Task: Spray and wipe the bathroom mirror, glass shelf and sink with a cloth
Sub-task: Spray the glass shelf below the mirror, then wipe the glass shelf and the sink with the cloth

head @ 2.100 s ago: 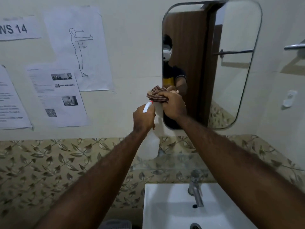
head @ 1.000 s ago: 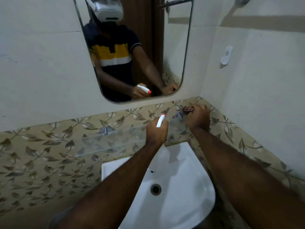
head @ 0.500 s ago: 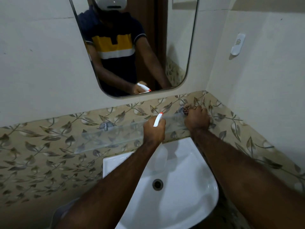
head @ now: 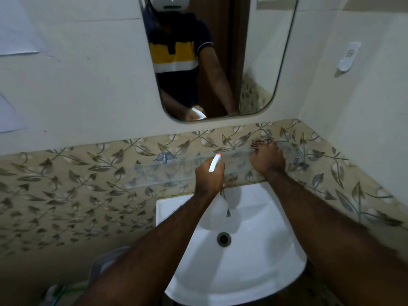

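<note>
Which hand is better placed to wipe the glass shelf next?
The right hand: it presses the cloth on the glass shelf already. The left hand is occupied holding the spray bottle.

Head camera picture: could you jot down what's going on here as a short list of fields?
place: bathroom corner, mirror above glass shelf, white sink below
left hand: holds spray bottle, nozzle toward the shelf
right hand: presses checked cloth on the shelf's right end
stage: wiping the shelf
</note>
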